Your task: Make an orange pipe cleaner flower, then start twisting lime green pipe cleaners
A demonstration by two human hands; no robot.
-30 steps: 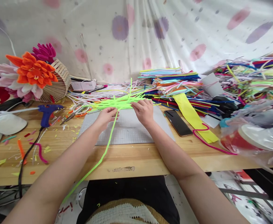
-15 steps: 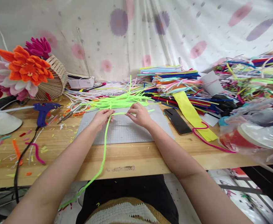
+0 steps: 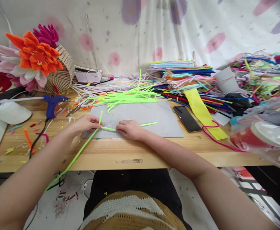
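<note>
Closed in a pinch, my left hand (image 3: 90, 124) grips a lime-green pipe cleaner (image 3: 81, 149) near its upper end, where a second green strand crosses it. The long tail slants down past the table edge beside my left forearm. My right hand (image 3: 129, 129) is closed around the sideways strand, whose free end (image 3: 149, 124) sticks out to the right. Both hands are over the front part of a grey cutting mat (image 3: 168, 123). Behind them lies a loose heap of lime-green pipe cleaners (image 3: 130, 96).
A blue glue gun (image 3: 50, 105) and scissors (image 3: 82, 103) lie left, near a basket of fuzzy flowers (image 3: 38, 54). To the right are a phone (image 3: 187, 118), a yellow strip (image 3: 202, 111) and a bagged red cup (image 3: 247, 139). Pipe cleaner bundles (image 3: 185, 76) line the back.
Both hands have come nearer to the table's front edge and moved left, with the green pipe cleaners still in them. The view has shifted slightly.
</note>
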